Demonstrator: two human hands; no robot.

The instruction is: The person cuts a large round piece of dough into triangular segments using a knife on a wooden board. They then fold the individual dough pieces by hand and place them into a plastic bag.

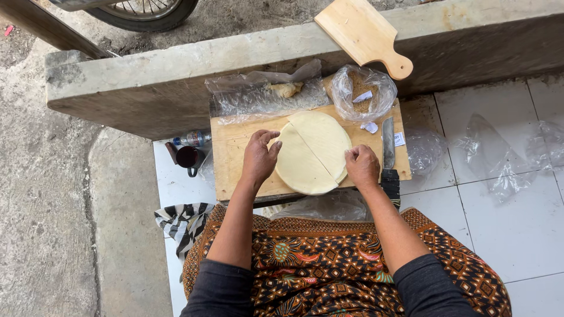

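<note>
A white tiled floor (517, 235) met a low concrete ledge (176, 64), and a wooden board (235, 158) sat on a stand before a seated person in a patterned skirt (341, 264).

The left hand (258, 158) rested with its fingertips pressed on the left rim of a stack of thin, pale round wrappers (311, 152), cut in two across the middle. The right hand (362, 167) was curled, pinching the stack's right edge between thumb and fingers. The wrappers lay in the board's centre, the near half reaching the front edge.

Peeling one sheet cleanly probably meant lifting slowly while the left hand held the rest flat.

A knife (388, 144) lay just beside the right hand, blade pointing away. Two plastic bags (364, 91) crowded the far edge; a small paddle board (364, 35) rested on the ledge. Bare wood lay open to the left. A mug (188, 157) and bottle (191, 139) stood off the board's left side.
</note>
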